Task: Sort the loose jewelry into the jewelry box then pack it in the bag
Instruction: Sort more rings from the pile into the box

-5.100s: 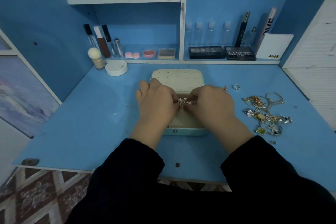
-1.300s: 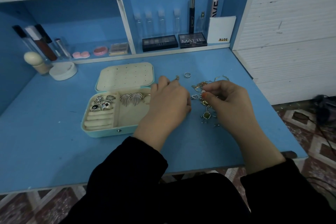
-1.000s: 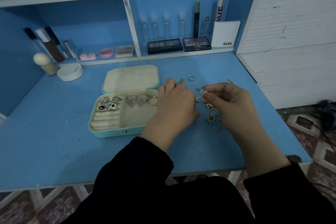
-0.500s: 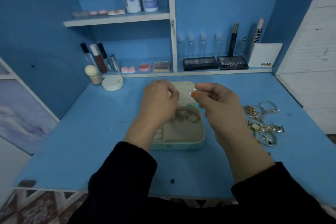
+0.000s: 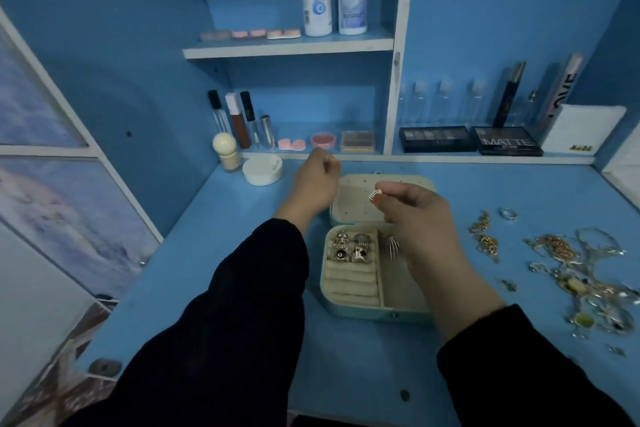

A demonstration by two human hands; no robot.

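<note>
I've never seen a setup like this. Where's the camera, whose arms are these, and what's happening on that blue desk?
No machine here: these are a person's own arms in black sleeves, filmed by one camera worn on the head, looking down. On the blue desk lies an open jewelry box with a few rings in it; loose jewelry is heaped to its right. The right hand pinches a small silver piece over the box. The left hand is held up with fingers curled; whether it holds anything cannot be told.
</note>
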